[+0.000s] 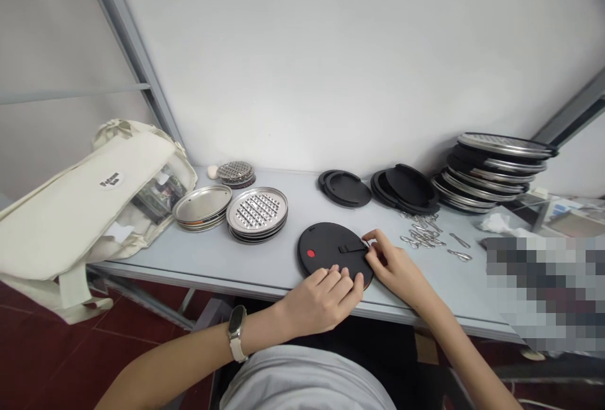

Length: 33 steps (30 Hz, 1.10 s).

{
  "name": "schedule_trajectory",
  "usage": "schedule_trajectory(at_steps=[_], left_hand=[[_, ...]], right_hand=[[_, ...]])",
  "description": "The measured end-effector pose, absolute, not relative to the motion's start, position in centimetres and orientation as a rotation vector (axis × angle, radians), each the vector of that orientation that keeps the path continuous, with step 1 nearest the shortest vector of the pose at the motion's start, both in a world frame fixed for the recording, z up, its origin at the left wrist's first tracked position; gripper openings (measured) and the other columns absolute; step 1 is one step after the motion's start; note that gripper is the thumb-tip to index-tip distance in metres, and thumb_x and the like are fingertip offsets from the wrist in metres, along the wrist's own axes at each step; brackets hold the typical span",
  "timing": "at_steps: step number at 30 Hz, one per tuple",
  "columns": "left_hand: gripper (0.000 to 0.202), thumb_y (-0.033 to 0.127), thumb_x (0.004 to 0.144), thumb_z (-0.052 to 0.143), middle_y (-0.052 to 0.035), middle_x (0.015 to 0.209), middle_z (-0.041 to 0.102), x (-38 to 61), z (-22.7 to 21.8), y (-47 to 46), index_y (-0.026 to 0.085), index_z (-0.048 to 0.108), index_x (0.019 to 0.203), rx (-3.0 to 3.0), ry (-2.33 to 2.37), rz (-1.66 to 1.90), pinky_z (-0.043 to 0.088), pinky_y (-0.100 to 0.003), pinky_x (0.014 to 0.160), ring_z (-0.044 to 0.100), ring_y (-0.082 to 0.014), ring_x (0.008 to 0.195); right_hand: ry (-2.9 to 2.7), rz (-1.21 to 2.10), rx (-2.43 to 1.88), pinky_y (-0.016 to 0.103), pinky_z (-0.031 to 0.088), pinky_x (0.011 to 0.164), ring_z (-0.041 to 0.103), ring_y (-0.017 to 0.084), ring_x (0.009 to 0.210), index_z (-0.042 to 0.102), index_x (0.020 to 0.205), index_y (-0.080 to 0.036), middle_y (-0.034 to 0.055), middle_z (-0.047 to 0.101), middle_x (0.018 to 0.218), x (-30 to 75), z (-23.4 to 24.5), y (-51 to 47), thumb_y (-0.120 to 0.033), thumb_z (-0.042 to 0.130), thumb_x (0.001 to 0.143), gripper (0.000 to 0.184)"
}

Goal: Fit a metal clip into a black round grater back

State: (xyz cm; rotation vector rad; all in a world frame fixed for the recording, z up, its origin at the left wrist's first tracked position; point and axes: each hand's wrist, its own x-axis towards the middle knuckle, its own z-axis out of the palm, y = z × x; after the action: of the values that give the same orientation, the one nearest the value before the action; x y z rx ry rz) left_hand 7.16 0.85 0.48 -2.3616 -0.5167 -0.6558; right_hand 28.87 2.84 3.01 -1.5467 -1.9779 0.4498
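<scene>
A round matte black disc [326,252] lies flat on the pale grey table [269,265], with a red dot [311,253] near its left side and a narrow black strap [352,248] across its middle. My left hand [321,300] presses the near rim of the disc, fingers curled over it. My right hand [392,262] comes in from the right, and its thumb and forefinger pinch the strap's right end. The pinched end is partly hidden by those fingers. A pale band sits on my left wrist.
Stacked perforated steel grater plates [257,213], plain steel discs [202,207] and black discs [404,188] line the table's back. A tall leaning stack of steel-rimmed discs [491,170] stands at right. Small metal clips [420,235] lie near my right hand. A canvas bag [94,208] sits at left.
</scene>
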Motion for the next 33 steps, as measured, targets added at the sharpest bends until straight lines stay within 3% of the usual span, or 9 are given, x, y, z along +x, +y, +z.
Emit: schedule_trajectory(at_steps=[33], left_hand=[[0.038,0.024,0.096,0.048,-0.0134,0.115,0.063,7.16,0.25,0.87,0.009,0.053,0.130,-2.359,-0.519,-0.606,0.044,-0.030,0.083,0.062,-0.0208,0.101]], right_hand=[[-1.952,0.455,-1.542,0.026,0.040,0.055,0.048,0.015,0.050,0.044,0.104,-0.023,-0.0077,0.046,0.057,28.98,2.91,2.84,-0.027,0.040,0.089,0.015]])
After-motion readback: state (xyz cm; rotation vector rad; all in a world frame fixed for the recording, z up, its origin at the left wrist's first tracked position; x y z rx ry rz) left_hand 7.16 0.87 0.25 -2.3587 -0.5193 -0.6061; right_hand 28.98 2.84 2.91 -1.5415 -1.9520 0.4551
